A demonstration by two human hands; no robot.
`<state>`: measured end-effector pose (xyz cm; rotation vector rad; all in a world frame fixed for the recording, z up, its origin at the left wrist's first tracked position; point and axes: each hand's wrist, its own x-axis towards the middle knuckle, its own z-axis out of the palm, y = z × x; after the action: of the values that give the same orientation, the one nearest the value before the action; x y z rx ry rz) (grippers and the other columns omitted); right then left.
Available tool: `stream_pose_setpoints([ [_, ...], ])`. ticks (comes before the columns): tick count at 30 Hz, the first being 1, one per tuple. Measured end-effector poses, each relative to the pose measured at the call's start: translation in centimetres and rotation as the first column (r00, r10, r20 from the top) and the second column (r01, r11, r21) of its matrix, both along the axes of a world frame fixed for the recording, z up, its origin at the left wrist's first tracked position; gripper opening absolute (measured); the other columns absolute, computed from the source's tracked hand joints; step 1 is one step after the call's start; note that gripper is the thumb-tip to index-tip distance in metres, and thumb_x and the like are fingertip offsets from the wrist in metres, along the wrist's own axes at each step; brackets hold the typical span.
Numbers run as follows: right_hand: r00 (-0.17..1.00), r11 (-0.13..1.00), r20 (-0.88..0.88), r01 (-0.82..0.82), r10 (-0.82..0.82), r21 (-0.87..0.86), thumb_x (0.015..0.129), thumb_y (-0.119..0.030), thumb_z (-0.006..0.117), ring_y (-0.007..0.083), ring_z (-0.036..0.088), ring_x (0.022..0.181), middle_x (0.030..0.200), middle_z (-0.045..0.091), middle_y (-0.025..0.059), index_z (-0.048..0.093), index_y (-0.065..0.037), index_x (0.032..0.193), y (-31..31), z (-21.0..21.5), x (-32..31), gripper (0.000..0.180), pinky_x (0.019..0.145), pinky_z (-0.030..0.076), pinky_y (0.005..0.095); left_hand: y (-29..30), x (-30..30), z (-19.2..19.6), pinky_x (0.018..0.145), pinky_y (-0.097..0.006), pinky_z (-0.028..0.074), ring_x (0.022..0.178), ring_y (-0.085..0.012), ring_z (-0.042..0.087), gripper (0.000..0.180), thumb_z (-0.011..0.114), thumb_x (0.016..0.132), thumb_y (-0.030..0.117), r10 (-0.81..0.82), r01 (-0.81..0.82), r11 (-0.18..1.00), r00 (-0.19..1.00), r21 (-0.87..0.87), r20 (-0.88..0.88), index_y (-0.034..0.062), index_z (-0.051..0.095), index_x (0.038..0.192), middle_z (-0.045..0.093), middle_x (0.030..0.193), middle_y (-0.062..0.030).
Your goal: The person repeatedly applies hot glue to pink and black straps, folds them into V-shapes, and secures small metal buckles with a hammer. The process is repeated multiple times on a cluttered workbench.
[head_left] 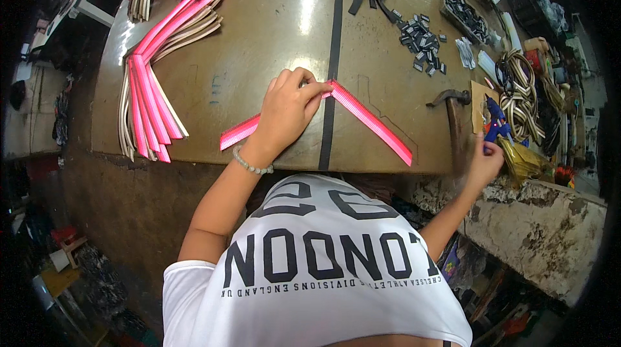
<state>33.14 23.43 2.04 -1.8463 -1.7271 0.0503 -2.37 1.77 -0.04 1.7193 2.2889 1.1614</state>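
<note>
A pink, shiny ribbed strip [372, 120] lies bent in a wide V across a long black strap [328, 130]. At the peak of the V, where the strap crosses, my left hand [284, 104] pinches the strip between thumb and fingers. It covers part of the strip's left leg. Off to the right, my right hand [486, 162] has its fingers closed at the handle of a blue glue gun [497, 119]. The gun is at a brown piece of card [479, 104] near the table's right edge.
A hammer [455, 120] lies left of the glue gun. Bundled pink and cream strips [145, 104] fan out at the left. Small black buckles [422, 43] are scattered at the right, near a filled tray [464, 13]. Coiled cords [517, 91] lie beyond the gun.
</note>
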Motion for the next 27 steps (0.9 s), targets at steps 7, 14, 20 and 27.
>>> stream_pose_setpoints([
  [7,0.883,0.954,-0.363,-0.264,0.298,0.141,0.088,-0.038,0.074,0.0206,0.065,0.087,0.105,0.066,0.0125,0.055,0.002,0.123,6.5,-1.1,-0.6,0.056,0.078,0.052,0.0321,0.4,0.1,-0.3,0.079,-0.038,0.045,0.085,-0.0266,0.056,0.012,0.069,0.084,0.013,0.050,-0.055,0.996,0.996,0.071,0.068,0.0096,0.070,0.095,0.060,0.089,-0.0058],
  [14,0.512,0.516,-0.524,-0.843,0.680,-0.154,0.090,-0.032,0.072,0.0200,0.070,0.077,0.091,0.071,0.0120,0.050,-0.004,0.120,-4.9,4.3,-14.6,0.047,0.067,0.055,0.0319,0.2,-0.1,-0.5,0.079,-0.039,0.045,0.085,-0.0272,0.057,0.011,0.070,0.084,0.015,0.044,-0.049,0.998,0.995,0.048,0.090,0.0066,0.070,0.092,0.060,0.087,-0.0065],
  [20,0.461,0.394,-0.343,-0.885,0.818,-0.250,0.091,-0.033,0.068,0.0373,0.071,0.085,0.095,0.071,0.0216,0.048,-0.002,0.116,-5.7,3.7,-18.5,0.044,0.076,0.055,0.0408,0.1,-0.1,-0.7,0.080,-0.039,0.045,0.086,-0.0276,0.056,0.011,0.070,0.084,0.015,0.050,-0.058,0.996,0.992,0.068,0.119,0.0061,0.070,0.090,0.060,0.087,-0.0071],
  [27,0.435,0.367,-0.323,-0.896,0.840,-0.249,0.091,-0.032,0.069,0.0380,0.071,0.079,0.090,0.071,0.0207,0.047,-0.002,0.117,-6.5,3.7,-17.9,0.046,0.070,0.055,0.0418,0.2,-0.1,-1.0,0.081,-0.039,0.044,0.087,-0.0280,0.056,0.011,0.070,0.083,0.014,0.044,-0.053,0.996,0.991,0.068,0.123,0.0060,0.069,0.091,0.060,0.087,-0.0077],
])
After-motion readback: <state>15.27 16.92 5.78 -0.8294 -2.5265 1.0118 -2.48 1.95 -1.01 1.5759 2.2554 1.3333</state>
